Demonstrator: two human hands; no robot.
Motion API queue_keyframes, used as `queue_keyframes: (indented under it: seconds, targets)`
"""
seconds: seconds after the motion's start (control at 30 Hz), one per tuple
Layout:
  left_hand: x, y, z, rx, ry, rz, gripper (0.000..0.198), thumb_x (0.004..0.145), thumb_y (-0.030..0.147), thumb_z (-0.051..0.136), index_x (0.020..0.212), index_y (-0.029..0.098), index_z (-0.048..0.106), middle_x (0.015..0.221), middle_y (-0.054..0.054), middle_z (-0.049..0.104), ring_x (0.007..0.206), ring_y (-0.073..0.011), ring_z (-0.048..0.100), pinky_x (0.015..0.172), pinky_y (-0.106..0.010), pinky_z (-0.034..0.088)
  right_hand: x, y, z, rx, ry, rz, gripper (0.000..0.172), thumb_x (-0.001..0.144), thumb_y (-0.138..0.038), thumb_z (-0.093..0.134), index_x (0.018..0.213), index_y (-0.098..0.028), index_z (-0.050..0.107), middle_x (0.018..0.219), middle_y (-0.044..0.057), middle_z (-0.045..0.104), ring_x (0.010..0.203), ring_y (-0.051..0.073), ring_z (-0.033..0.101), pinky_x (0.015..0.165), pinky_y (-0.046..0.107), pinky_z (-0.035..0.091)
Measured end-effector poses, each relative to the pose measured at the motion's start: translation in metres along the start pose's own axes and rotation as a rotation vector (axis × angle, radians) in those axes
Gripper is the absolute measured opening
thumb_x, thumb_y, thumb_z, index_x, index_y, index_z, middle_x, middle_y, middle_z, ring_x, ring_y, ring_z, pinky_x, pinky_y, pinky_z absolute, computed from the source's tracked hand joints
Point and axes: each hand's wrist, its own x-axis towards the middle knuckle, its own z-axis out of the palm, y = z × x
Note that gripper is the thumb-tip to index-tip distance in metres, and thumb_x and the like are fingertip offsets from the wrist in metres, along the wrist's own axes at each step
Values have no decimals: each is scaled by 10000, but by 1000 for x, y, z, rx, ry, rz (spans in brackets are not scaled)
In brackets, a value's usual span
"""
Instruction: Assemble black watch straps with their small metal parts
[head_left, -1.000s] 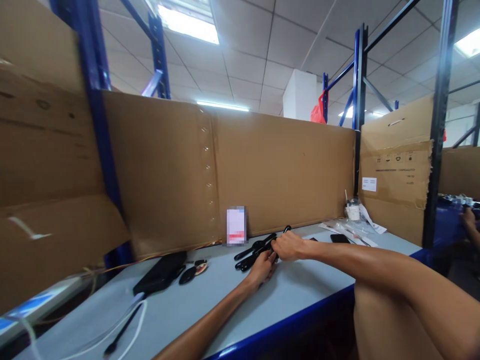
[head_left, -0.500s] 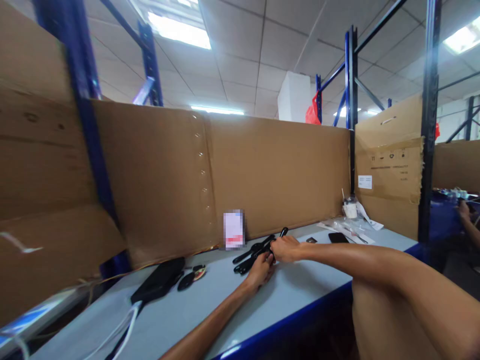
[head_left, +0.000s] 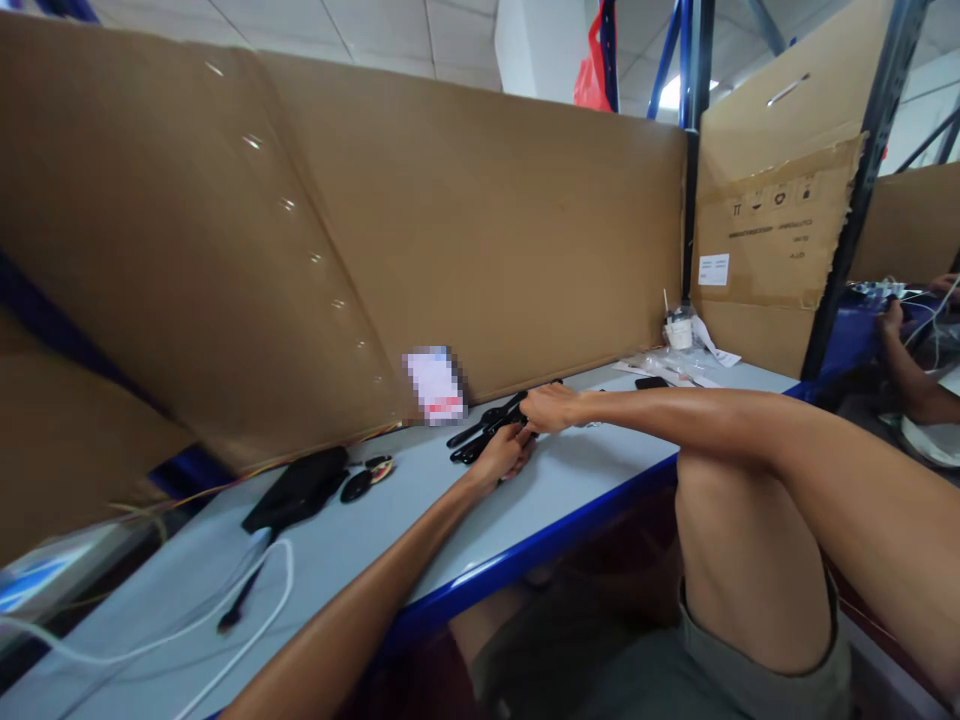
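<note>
Both my hands meet over a bundle of long black plastic pieces (head_left: 480, 432) lying on the grey bench (head_left: 570, 490) near the cardboard back wall. My left hand (head_left: 501, 456) curls around the near end of the bundle. My right hand (head_left: 549, 407) pinches the black pieces from the right, its fingers closed on them. The far tips of the pieces stick out to the left of my hands.
A black pouch (head_left: 298, 488), a dark oval fob (head_left: 356, 485) and white cables (head_left: 225, 620) lie at the left. A phone (head_left: 651, 382), a small cup (head_left: 679, 330) and plastic bags sit at the far right. Another person's arm (head_left: 904, 360) works at the adjoining bench. My raised knee (head_left: 742, 560) is beside the bench edge.
The camera has tilted down and closer, so the ceiling has left the view and my knee and shorts show. My hands stay on the black pieces in the same grip.
</note>
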Motion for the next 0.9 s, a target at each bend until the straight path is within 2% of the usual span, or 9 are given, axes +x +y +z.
queue_keyframes:
  seconds: [0.13,0.27,0.33,0.4,0.5,0.63,0.73,0.8,0.9]
  targets:
    - [-2,1,-3,-7,-44,-6,335,977,455,635,824,211,465,544,103,362,375,-45,259,354,-170,159,0,3,-1,-97,3,-98,328,1018,-308,628,1180,-66,780,1116,240,778,1045,291,772,848,328,578]
    - [-3,4,-6,-25,-94,-48,306,997,388,597,792,202,468,552,97,350,381,-40,240,357,-168,130,-4,2,-3,-253,-12,-280,296,1042,-141,516,1149,-86,786,1128,201,785,1107,272,753,903,345,557]
    - [-4,7,-6,-52,-106,-78,304,1018,352,548,770,202,454,554,95,339,387,-38,232,364,-168,115,-7,0,-6,-276,-1,-308,330,1041,-104,476,1173,-82,778,1155,201,780,1152,283,739,929,363,550]
    - [-5,9,-6,-79,-102,-103,291,1036,316,497,773,201,450,558,95,331,391,-38,222,369,-170,112,-10,-2,-10,-204,4,-192,321,1036,-143,501,1204,-79,767,1167,218,772,1161,306,736,905,368,559]
    - [-6,12,-5,-78,-90,-119,269,1045,294,475,795,194,468,567,92,341,394,-40,221,372,-175,115,-12,-2,-15,6,-24,61,315,996,-226,591,1214,-79,765,1178,244,764,1124,323,751,829,333,569]
    - [-7,12,-3,-51,-86,-107,262,1046,298,477,807,189,480,570,90,344,394,-44,227,374,-182,115,-10,1,-18,249,-76,203,339,1021,-272,551,1115,-43,782,1020,228,792,888,267,791,722,287,556]
    - [-7,11,-3,-35,-91,-93,261,1031,328,519,812,190,485,571,93,340,397,-46,228,375,-183,124,-8,0,-18,313,-92,242,351,1015,-314,575,1062,-37,786,941,209,793,838,258,784,688,279,546]
    - [-7,11,-3,-27,-102,-92,262,1019,343,543,813,190,490,574,93,342,400,-46,232,375,-184,128,-9,-3,-20,275,-54,211,287,971,-266,631,1111,-69,784,1075,213,790,974,279,778,722,276,541]
    - [-6,11,-5,-44,-123,-89,273,1006,364,563,811,190,487,580,93,346,404,-43,230,378,-181,127,-12,-8,-23,187,-34,84,263,939,-187,636,1146,-136,789,1218,188,765,1120,301,743,779,284,528]
